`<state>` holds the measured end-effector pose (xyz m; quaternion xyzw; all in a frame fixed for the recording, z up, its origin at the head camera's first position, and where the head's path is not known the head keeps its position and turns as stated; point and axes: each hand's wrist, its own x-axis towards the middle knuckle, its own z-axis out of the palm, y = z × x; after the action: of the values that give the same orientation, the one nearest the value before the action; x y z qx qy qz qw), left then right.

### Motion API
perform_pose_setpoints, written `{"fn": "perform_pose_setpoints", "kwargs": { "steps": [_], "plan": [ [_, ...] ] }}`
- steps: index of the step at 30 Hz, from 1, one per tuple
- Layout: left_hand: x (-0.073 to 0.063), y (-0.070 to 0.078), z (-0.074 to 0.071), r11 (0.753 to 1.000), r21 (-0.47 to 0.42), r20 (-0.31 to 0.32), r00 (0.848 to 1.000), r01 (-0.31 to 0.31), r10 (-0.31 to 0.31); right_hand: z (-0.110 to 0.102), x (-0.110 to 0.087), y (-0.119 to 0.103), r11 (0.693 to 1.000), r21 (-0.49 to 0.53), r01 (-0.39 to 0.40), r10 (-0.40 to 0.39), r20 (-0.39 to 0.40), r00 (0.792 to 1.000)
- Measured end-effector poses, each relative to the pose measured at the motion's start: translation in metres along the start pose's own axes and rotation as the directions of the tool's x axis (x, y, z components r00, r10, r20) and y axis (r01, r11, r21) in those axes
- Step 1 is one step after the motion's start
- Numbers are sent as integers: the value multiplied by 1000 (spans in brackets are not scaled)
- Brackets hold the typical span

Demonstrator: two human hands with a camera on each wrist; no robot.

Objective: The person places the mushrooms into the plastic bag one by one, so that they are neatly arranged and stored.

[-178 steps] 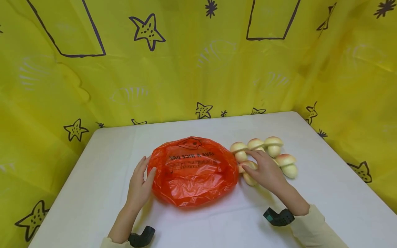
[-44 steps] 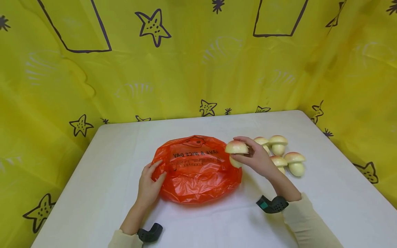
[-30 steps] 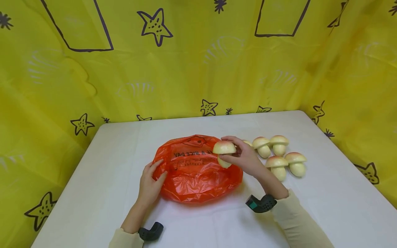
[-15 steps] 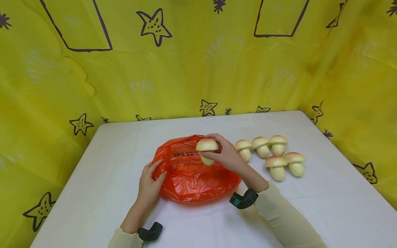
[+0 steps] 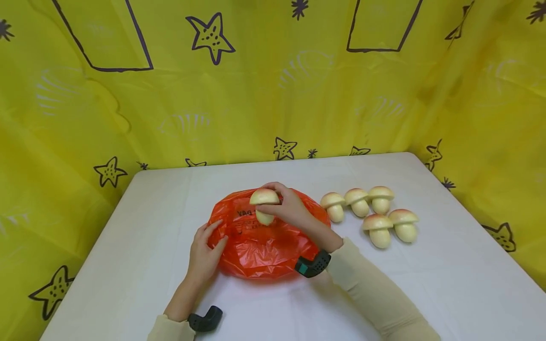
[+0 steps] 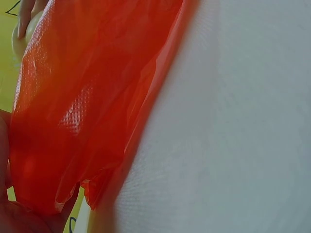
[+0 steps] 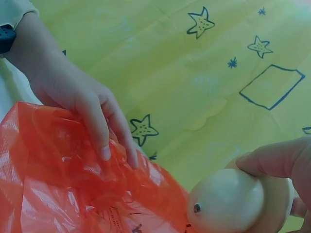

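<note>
While left hand (image 5: 204, 253) rests relaxed on red bag (image 5: 270, 255) | right hand (image 5: 291, 207), gripping mushroom (image 5: 264, 197), moved further left

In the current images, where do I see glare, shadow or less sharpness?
Head view: white glare on the red plastic bag, a soft shadow on the white table under the right forearm; left wrist view: dim, the bag's right edge blurred; right wrist view: hazy, the yellow curtain palest at top right.

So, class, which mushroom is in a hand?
The mushroom the right hand grips over the red bag; the other five in view lie on the white table.
</note>
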<state>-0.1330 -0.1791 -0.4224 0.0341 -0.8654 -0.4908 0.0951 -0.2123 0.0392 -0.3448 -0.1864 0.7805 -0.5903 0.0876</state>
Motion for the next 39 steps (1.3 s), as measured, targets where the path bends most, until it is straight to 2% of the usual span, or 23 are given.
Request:
{"fn": "perform_pose_setpoints", "kwargs": {
  "steps": [10, 19, 34, 39],
  "plan": [
    [0, 1, 0, 1000, -5, 10, 1000, 11, -11, 18, 16, 2, 994, 6, -107, 107, -9, 994],
    [-1, 1, -1, 1000, 10, 5, 1000, -4, 4, 34, 26, 6, 978, -87, -190, 190, -4, 982],
    [-1, -1, 1, 1000, -6, -14, 999, -30, 30, 53, 35, 18, 964, -173, -201, 204, 1, 979],
    [-1, -2, 2, 997, -8, -43, 996, -77, 77, 56, 37, 21, 962, -185, -198, 203, 4, 979]
  ]
}}
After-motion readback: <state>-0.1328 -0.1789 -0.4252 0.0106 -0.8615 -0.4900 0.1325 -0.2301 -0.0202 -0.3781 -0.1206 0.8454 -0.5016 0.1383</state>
